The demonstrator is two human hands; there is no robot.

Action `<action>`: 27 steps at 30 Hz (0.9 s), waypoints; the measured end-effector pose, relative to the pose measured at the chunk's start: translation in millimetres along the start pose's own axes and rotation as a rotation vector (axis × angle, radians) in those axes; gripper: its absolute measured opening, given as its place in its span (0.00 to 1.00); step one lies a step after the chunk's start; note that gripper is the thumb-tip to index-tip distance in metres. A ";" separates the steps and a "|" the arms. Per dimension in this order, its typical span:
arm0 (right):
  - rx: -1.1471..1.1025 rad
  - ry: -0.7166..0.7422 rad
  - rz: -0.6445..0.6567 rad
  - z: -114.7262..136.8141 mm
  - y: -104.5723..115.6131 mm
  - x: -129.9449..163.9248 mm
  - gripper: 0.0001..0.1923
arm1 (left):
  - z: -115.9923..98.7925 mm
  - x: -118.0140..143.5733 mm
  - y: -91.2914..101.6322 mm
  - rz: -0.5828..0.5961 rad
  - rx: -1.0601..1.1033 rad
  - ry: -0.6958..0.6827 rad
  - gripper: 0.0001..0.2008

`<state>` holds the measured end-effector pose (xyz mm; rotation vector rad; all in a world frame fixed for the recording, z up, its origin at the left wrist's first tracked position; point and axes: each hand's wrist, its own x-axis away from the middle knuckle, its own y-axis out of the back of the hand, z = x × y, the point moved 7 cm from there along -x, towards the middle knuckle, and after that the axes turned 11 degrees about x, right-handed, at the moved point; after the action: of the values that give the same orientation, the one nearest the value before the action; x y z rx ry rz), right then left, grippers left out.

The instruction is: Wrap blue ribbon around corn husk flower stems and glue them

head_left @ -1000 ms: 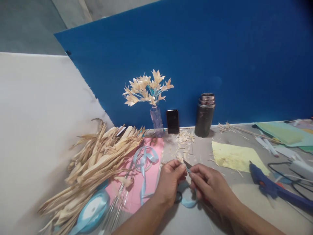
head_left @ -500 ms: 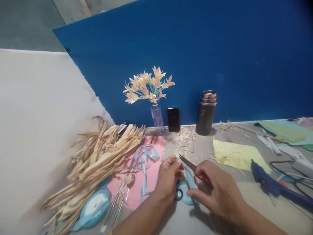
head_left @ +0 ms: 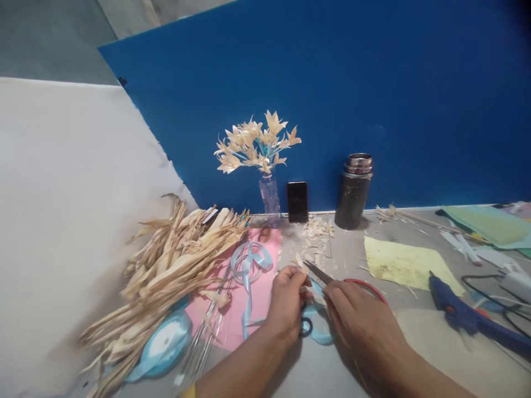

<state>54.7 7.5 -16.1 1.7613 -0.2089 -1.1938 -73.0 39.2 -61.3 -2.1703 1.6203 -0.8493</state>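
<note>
My left hand (head_left: pixel 286 301) is closed in a pinch; a pale corn husk piece (head_left: pixel 298 260) shows just above the fingertips, its lower part hidden. A light-blue ribbon (head_left: pixel 317 287) runs down beside those fingers; whether they grip it too is unclear. In my right hand (head_left: pixel 360 318) are red-handled scissors (head_left: pixel 317 271), their blades pointing toward the left fingertips and one handle loop rising above the knuckles. Below the hands lie more blue ribbon (head_left: pixel 321 326) and a black ring-shaped handle (head_left: pixel 306 326), partly covered.
Dried corn husks (head_left: pixel 166 287) pile up at left beside a ribbon roll (head_left: pixel 164 342) and thin wires (head_left: pixel 211 320) on pink paper (head_left: pixel 232 331). Behind stand husk flowers in a bottle (head_left: pixel 270 202), a phone (head_left: pixel 297 202) and a flask (head_left: pixel 354 193). A blue glue gun (head_left: pixel 460 312) lies right.
My right hand has turned over the scissors, so its back faces up and a red loop now shows above it. The left hand keeps its pinch. The view has shifted slightly.
</note>
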 end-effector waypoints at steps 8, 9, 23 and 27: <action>-0.666 -0.480 0.325 -28.2 -19.8 -0.8 0.19 | 1.7 -1.9 3.5 -0.002 -0.009 0.023 0.14; -0.810 -0.603 0.384 -31.8 -25.8 1.9 0.19 | 1.8 -1.8 2.5 0.016 -0.004 0.030 0.15; -1.849 -0.967 0.964 -6.9 -59.3 29.9 0.10 | -11.3 11.1 -25.0 0.359 -0.020 0.068 0.15; -1.824 -0.954 0.998 -4.7 -57.9 29.0 0.09 | -14.5 8.6 -22.3 0.319 -0.062 0.031 0.15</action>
<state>53.0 23.4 -79.1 -0.5612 -0.3112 -0.7242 -63.3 39.7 -35.0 -1.8708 1.9624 -0.7464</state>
